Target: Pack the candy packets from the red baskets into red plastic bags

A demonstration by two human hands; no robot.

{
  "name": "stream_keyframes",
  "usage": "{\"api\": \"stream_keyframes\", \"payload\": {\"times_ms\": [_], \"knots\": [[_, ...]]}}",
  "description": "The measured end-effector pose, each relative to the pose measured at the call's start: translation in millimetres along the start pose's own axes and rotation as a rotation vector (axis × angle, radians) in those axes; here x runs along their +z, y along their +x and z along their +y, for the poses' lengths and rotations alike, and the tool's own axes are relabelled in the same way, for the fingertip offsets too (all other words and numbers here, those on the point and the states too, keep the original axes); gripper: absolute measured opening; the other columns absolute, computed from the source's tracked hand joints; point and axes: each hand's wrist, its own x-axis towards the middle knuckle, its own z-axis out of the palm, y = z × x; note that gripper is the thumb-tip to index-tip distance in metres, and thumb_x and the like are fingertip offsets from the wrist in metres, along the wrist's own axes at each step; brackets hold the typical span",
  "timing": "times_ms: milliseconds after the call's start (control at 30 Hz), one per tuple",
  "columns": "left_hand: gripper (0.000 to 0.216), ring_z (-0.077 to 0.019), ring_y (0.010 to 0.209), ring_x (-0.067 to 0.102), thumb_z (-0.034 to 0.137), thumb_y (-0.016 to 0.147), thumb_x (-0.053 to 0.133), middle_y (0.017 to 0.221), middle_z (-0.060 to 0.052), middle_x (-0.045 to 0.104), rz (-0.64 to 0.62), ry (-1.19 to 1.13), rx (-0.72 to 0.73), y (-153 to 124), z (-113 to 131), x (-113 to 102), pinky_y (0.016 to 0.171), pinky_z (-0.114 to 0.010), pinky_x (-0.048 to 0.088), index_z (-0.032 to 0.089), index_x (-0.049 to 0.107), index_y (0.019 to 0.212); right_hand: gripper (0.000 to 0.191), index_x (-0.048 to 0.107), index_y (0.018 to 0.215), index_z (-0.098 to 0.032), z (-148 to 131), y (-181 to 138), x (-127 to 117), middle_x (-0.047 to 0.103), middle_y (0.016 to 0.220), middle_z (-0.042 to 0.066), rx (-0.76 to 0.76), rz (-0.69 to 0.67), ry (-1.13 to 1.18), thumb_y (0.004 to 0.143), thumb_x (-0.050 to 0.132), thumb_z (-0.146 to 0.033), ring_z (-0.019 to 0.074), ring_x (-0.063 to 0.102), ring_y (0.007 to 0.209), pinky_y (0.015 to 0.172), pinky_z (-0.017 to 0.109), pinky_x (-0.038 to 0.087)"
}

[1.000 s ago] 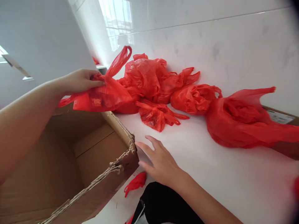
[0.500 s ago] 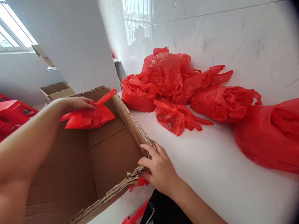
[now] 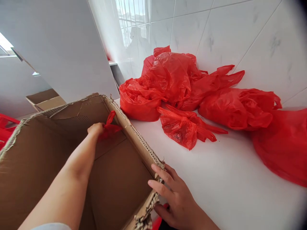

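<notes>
Red plastic bags (image 3: 171,73) lie heaped against the tiled wall (image 3: 216,35), from the middle to the right edge of the frame, with a smaller red bag (image 3: 179,129) just in front. A grey panel (image 3: 59,41) fills the upper left, above a small open box (image 3: 49,103). The large carton (image 3: 33,150) occupies the lower left, its right wall standing between the heap and the held red bag (image 3: 112,130), which is inside, near the far corner. The left grip (image 3: 96,128) pinches that bag; the right grip (image 3: 178,193) clasps the carton's frayed corner, fingers bent over the rim. Open room shows at lower right on the white surface (image 3: 240,179) and inside the carton. The forearm cuts across the carton; the left fingertips are hidden, the held bag's contents cannot be told, and the rightmost bag is cut off.
</notes>
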Motion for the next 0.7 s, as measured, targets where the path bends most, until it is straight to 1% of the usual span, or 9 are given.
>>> {"api": "stream_keyframes", "payload": {"times_ms": [100,200,300,367,433,533,600,633,700], "knots": [[0.037,-0.0244,0.108,0.060,0.033,0.091,0.060,0.126,-0.010,0.058,0.089,-0.034,-0.030,8,5,7,0.088,-0.044,0.053,0.019,0.056,0.124,0.047,0.052,0.121,-0.022,1,2,1,0.041,0.149,0.013,0.002,0.025,-0.027,0.075,0.063,-0.025,0.0320,0.045,0.131,0.103,0.050,0.044],[0.038,-0.0247,0.107,0.060,0.034,0.091,0.059,0.127,-0.011,0.058,0.179,-0.087,-0.040,10,8,7,0.088,-0.046,0.052,0.018,0.055,0.126,0.047,0.053,0.119,-0.022,1,2,1,0.042,0.148,0.013,0.009,0.029,-0.030,0.073,0.064,-0.024,0.0322,0.045,0.130,0.103,0.049,0.043],[0.037,-0.0244,0.105,0.061,0.034,0.091,0.059,0.124,-0.010,0.059,0.230,-0.148,-0.011,5,9,-1,0.087,-0.046,0.053,0.016,0.056,0.124,0.049,0.052,0.121,-0.022,1,2,1,0.040,0.150,0.012,0.028,0.005,-0.007,0.073,0.063,-0.021,0.0313,0.046,0.129,0.104,0.050,0.042],[0.035,-0.0239,0.103,0.062,0.034,0.091,0.059,0.122,-0.010,0.060,0.271,-0.191,0.014,-2,9,-12,0.086,-0.045,0.053,0.016,0.058,0.121,0.049,0.052,0.122,-0.022,0,2,1,0.038,0.151,0.012,0.038,-0.006,0.009,0.075,0.062,-0.021,0.0304,0.047,0.128,0.105,0.051,0.041],[0.034,-0.0236,0.103,0.062,0.034,0.091,0.060,0.121,-0.010,0.061,0.359,-0.243,0.029,-11,11,-29,0.086,-0.045,0.053,0.016,0.059,0.119,0.046,0.052,0.122,-0.021,-1,3,1,0.039,0.151,0.013,0.035,0.002,0.023,0.077,0.061,-0.021,0.0294,0.047,0.128,0.106,0.050,0.040],[0.031,-0.0244,0.106,0.060,0.034,0.093,0.054,0.118,-0.010,0.061,0.616,-0.353,0.034,-30,25,-69,0.090,-0.047,0.050,0.014,0.058,0.117,0.041,0.054,0.119,-0.019,-1,5,-1,0.042,0.149,0.014,0.016,0.032,0.040,0.079,0.061,-0.024,0.0276,0.044,0.131,0.109,0.049,0.037],[0.032,-0.0238,0.105,0.059,0.028,0.097,0.041,0.117,-0.013,0.059,0.804,-0.446,0.071,-47,45,-101,0.091,-0.045,0.048,0.010,0.052,0.121,0.039,0.055,0.118,-0.019,-1,5,-1,0.042,0.148,0.013,0.012,0.045,0.050,0.080,0.061,-0.026,0.0269,0.043,0.132,0.111,0.049,0.036],[0.033,-0.0229,0.103,0.059,0.024,0.098,0.035,0.118,-0.015,0.058,0.876,-0.491,0.118,-58,59,-117,0.089,-0.043,0.048,0.007,0.046,0.124,0.040,0.055,0.118,-0.019,-1,5,-1,0.042,0.149,0.013,0.015,0.050,0.054,0.080,0.062,-0.027,0.0267,0.043,0.131,0.111,0.049,0.036],[0.036,-0.0206,0.100,0.059,0.020,0.096,0.031,0.121,-0.016,0.057,0.951,-0.547,0.291,-86,95,-142,0.084,-0.037,0.050,0.008,0.039,0.129,0.040,0.056,0.119,-0.020,0,3,-1,0.041,0.150,0.011,0.027,0.055,0.057,0.080,0.062,-0.029,0.0273,0.042,0.131,0.111,0.049,0.036]]}}
